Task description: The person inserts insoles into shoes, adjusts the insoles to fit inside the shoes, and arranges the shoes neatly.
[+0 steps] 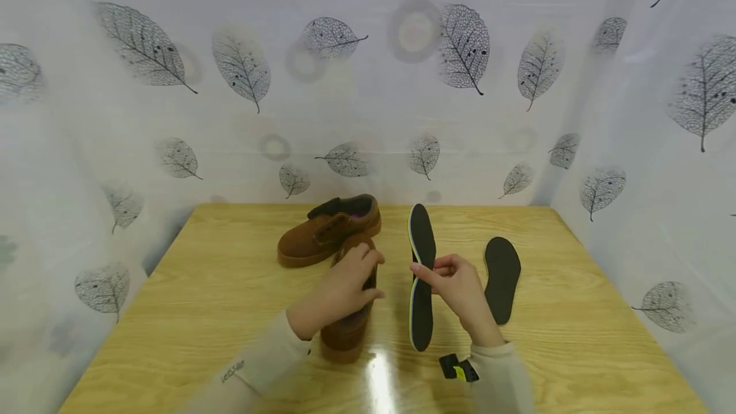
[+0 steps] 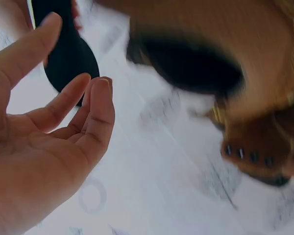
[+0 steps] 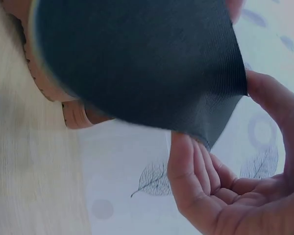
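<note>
Black insole (image 1: 422,302), pale-edged: held up to the right of the near shoe (image 1: 347,337), squeezed narrow at its waist. Right hand (image 1: 460,283): thumb and fingers pinch the insole from opposite edges, creasing it across the middle. Handling note — a lighter pinch, taken evenly at the waist, should spare the bend and keep both ends in line. Left hand (image 1: 345,280): over the near shoe, fingers loosely bent, thumb well apart, nothing held; whether it touches the shoe cannot be told. Far shoe (image 1: 307,238), brown: behind and to the left of the near shoe. Second insole (image 1: 502,276): flat on the table (image 1: 201,312), well right of the near shoe.
</note>
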`<state>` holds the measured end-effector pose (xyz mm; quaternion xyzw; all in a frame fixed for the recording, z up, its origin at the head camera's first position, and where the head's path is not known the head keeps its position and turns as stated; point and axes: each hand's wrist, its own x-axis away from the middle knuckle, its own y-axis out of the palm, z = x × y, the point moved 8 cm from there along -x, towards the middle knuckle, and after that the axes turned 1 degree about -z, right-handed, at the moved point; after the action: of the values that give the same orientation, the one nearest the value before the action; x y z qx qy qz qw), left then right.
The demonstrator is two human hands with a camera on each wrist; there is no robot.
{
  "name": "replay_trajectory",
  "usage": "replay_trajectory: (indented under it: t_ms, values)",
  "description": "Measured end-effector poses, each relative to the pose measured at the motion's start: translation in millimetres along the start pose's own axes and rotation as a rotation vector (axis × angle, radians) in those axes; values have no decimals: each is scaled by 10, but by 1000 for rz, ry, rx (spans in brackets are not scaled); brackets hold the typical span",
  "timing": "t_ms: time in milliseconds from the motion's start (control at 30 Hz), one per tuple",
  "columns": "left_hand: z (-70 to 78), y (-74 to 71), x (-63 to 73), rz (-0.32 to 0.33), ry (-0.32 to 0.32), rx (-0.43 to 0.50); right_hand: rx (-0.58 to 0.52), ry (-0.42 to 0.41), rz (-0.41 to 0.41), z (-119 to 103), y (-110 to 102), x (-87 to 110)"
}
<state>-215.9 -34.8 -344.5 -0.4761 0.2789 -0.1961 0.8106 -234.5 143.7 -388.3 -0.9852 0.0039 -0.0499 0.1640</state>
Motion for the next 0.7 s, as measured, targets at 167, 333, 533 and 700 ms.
replay_trajectory:
  t_ms: [167,333,533,700]
  values:
    - [-172,-172,22,62,5,-40,102,-57,-30,-73,122,66]
    - [-259,-208,51,46,0,-74,177,-129,-52,-189,238,151]
    - [-345,-124,64,-49,-11,-109,263,-179,-108,-307,370,284]
    - [-436,7,46,-118,-19,-190,301,-212,-190,-347,472,386]
